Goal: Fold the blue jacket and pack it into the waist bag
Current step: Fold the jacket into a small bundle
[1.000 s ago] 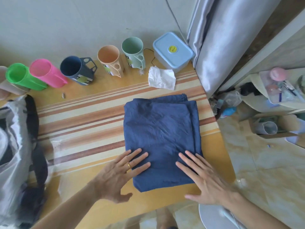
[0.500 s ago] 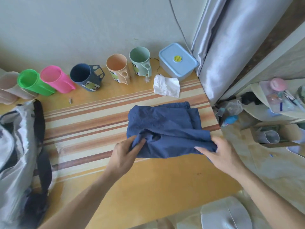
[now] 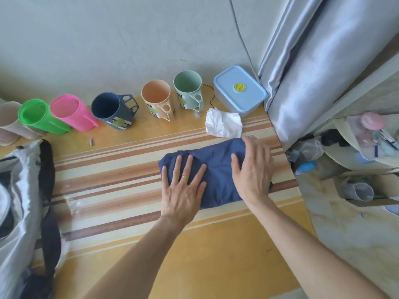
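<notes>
The blue jacket (image 3: 218,169) lies on the striped table as a short, wide folded bundle. My left hand (image 3: 183,190) rests flat on its left half, fingers spread, a ring on one finger. My right hand (image 3: 252,171) lies flat over its right half, fingers pointing away from me. Neither hand grips the cloth. At the left edge of the view lies the waist bag (image 3: 23,212), silver-grey with a dark strap, partly cut off by the frame.
A row of plastic cups (image 3: 108,111) stands along the wall behind the jacket. A crumpled white tissue (image 3: 223,125) and a blue lidded box (image 3: 239,91) sit at the back right. The table's right edge (image 3: 302,203) drops to a cluttered floor beside a curtain.
The near edge of the jacket has been lifted and folded away from me, halving it. Both hands went from pinching the cloth to lying flat on the bundle.
</notes>
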Available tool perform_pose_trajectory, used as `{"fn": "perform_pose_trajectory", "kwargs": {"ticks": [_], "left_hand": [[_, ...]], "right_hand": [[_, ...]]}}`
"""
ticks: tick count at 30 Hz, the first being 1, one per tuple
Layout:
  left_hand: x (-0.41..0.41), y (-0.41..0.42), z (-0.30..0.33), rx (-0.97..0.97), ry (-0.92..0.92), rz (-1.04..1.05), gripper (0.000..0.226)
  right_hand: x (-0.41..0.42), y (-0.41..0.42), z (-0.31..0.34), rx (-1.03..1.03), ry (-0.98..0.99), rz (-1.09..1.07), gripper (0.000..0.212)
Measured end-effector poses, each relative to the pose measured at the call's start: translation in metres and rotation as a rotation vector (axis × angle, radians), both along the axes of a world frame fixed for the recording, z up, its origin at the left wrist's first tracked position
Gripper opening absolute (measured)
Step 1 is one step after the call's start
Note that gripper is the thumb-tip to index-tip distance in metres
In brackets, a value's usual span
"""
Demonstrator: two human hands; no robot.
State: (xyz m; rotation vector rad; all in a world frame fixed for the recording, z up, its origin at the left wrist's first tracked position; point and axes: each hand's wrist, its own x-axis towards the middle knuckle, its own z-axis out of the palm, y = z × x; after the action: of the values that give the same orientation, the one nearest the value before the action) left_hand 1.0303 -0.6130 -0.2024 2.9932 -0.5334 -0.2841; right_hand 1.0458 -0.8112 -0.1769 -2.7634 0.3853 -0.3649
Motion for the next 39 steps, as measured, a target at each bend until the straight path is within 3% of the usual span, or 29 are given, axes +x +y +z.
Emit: {"fn": "perform_pose_trajectory", "kwargs": {"ticks": [1,3,6,9,12,14,16,19,21,25,27,28,30,31,32,34,36,37,39], "left_hand": [[0.005,0.001,-0.007,0.02,0.025,-0.002,0.054],[0.012,0.001,-0.015,0.021,0.019,-0.053,0.056],[0.01,0.007,-0.008,-0.069,-0.036,-0.023,0.055],[-0.006,0.014,0.01,-0.257,0.009,0.453,0.077],[-0.011,0.009,0.029,-0.566,0.312,0.957,0.099],[0.001,0.006,0.037,-0.833,0.476,1.178,0.081],[0.012,0.008,0.043,-0.948,0.554,1.275,0.059],[0.015,0.001,0.061,-0.998,0.474,1.211,0.039],[0.011,-0.016,0.078,-1.005,0.353,1.062,0.03],[0.004,-0.064,0.093,-1.04,0.392,0.68,0.032],[0.002,-0.08,0.081,-0.936,0.367,0.47,0.044],[0.003,-0.084,0.071,-0.83,0.319,0.363,0.049],[0.002,-0.089,0.051,-0.615,0.229,0.079,0.052],[0.001,-0.09,0.04,-0.542,0.213,-0.06,0.051],[0.0,-0.091,0.033,-0.505,0.216,-0.177,0.047],[0.003,-0.09,0.029,-0.582,0.262,-0.291,0.035],[0.006,-0.087,0.026,-0.742,0.248,-0.223,0.033],[0.007,-0.085,0.021,-0.767,0.159,-0.146,0.037],[0.008,-0.082,0.009,-0.624,-0.066,-0.009,0.039]], "right_hand": [[-0.012,0.012,-0.003,-0.046,-0.068,0.144,0.048],[-0.03,0.027,-0.022,-0.09,0.054,0.39,0.052],[-0.036,0.026,-0.056,-0.143,0.277,0.423,0.059],[-0.027,0.025,-0.062,-0.144,0.321,0.413,0.06],[-0.027,0.025,-0.059,-0.132,0.313,0.416,0.06],[-0.026,0.024,-0.053,-0.103,0.326,0.408,0.06],[-0.027,0.025,-0.044,-0.029,0.298,0.411,0.057],[-0.036,0.024,-0.033,0.185,0.208,0.411,0.042],[-0.038,0.024,-0.022,0.421,0.256,0.393,0.035],[-0.026,0.015,0.022,1.465,0.407,0.03,0.029],[-0.026,0.002,0.032,1.642,0.281,-0.243,0.029],[-0.03,-0.005,0.031,1.521,0.198,-0.297,0.028],[-0.043,-0.018,0.026,0.868,0.054,-0.25,0.03],[-0.048,-0.026,0.018,0.526,-0.002,-0.155,0.037],[-0.049,-0.032,0.011,0.308,-0.046,-0.019,0.042],[-0.042,-0.04,0.002,0.165,-0.003,0.225,0.044],[-0.034,-0.049,-0.011,0.186,0.129,0.351,0.047],[-0.031,-0.054,-0.018,0.184,0.175,0.379,0.048],[-0.03,-0.062,-0.032,0.094,0.219,0.397,0.049]]}}
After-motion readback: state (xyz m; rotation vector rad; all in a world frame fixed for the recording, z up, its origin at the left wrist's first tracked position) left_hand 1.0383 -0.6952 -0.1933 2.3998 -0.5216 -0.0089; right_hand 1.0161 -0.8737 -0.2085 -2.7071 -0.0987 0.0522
